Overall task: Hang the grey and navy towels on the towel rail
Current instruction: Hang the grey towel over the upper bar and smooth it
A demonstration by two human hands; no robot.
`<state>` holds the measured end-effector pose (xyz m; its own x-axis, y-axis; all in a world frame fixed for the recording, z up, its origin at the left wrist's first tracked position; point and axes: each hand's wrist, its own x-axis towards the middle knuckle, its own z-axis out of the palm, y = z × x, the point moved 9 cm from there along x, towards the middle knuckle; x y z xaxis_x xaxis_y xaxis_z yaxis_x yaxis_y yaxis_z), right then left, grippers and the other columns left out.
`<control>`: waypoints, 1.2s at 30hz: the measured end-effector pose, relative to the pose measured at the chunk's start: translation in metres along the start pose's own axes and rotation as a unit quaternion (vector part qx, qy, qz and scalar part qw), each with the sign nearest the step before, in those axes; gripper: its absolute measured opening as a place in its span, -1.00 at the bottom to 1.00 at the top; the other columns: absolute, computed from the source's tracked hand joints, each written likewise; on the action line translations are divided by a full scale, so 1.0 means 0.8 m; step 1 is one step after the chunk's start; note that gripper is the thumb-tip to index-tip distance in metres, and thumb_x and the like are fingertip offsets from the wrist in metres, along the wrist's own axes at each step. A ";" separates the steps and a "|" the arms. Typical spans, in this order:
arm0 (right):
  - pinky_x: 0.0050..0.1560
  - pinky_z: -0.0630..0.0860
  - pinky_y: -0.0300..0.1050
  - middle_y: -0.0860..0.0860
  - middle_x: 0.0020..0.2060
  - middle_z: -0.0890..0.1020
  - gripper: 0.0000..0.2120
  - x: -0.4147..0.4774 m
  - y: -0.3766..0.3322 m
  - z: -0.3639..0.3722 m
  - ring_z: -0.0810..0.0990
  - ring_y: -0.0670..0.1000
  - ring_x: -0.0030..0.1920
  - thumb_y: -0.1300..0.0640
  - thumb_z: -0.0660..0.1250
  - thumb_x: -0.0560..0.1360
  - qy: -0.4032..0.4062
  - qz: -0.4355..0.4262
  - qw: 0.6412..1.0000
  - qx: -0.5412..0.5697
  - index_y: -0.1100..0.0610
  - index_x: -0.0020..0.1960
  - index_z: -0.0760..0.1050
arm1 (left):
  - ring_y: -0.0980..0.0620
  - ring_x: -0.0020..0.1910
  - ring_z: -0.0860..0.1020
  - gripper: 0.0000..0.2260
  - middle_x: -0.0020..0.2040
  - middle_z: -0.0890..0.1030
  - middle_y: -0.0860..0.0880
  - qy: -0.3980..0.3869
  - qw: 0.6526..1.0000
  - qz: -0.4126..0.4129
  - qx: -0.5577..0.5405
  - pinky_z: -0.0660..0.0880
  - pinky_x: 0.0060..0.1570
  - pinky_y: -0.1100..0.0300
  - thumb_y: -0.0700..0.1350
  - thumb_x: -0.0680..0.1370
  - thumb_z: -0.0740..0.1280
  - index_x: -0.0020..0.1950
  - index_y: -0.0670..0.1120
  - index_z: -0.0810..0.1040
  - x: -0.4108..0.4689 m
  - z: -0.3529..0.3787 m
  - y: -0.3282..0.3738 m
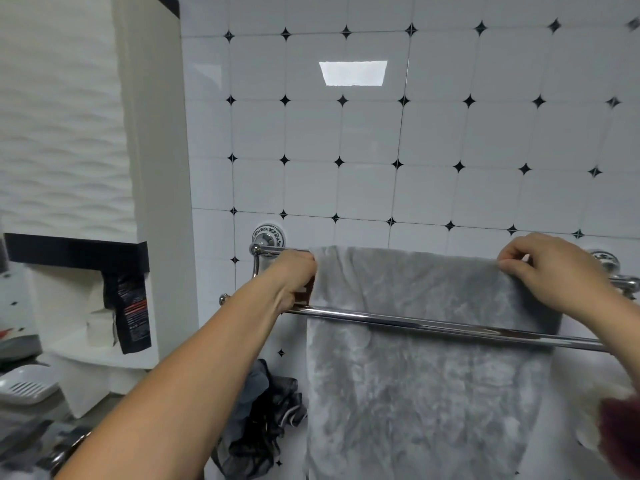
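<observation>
we see the grey towel [415, 375] draped over the back bar of the chrome towel rail [415, 322], hanging down behind the front bar against the white tiled wall [346, 133]. the left hand [294, 278] has its grip closed on the towel's top left corner at the bar, and the right hand [550, 268] pinches the top right edge between thumb and fingers. the navy towel does not show (a dark mesh sponge [263, 420] hangs below the rail, left of the grey towel). a black sachet [131, 313] hangs in the niche at left.
</observation>
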<state>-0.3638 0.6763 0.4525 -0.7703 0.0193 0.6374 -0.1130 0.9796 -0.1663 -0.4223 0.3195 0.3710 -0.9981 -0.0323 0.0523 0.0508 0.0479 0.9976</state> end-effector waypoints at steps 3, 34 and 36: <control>-0.15 0.42 -0.02 -0.15 -0.22 0.54 -0.81 0.000 0.020 -0.010 0.53 0.07 -0.16 0.03 0.37 0.47 0.018 0.024 1.000 -0.001 -0.17 -0.28 0.47 | -0.05 -0.31 0.56 -0.86 -0.24 0.60 -0.11 0.019 0.999 -0.010 -0.032 0.52 -0.20 0.16 -0.33 0.43 0.32 -0.14 -0.13 0.61 0.001 -0.018 0.005; -0.12 0.40 -0.02 0.07 0.00 0.66 -0.82 -0.044 0.077 -0.009 0.60 0.20 0.02 0.02 0.26 0.51 0.101 0.116 0.987 -0.036 -0.03 0.08 0.55 | -0.09 -0.15 0.54 -0.83 -0.10 0.62 -0.21 0.134 0.985 0.095 -0.055 0.46 -0.07 0.06 -0.31 0.37 0.40 -0.06 -0.31 0.62 0.004 -0.004 0.023; -0.14 0.38 -0.03 0.06 0.00 0.62 -0.87 -0.034 0.070 -0.014 0.58 0.19 0.01 0.06 0.25 0.54 0.086 0.087 0.990 -0.074 0.00 0.01 0.55 | -0.09 -0.13 0.54 -0.93 -0.09 0.62 -0.20 0.137 0.984 0.099 -0.055 0.47 -0.05 0.06 -0.34 0.38 0.40 -0.19 -0.20 0.61 0.004 -0.005 0.028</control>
<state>-0.3426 0.7332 0.4341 -0.6503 0.2109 0.7298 0.1150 0.9769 -0.1799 -0.4244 0.3164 0.3941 -0.9226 -0.3013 0.2407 0.2610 -0.0283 0.9649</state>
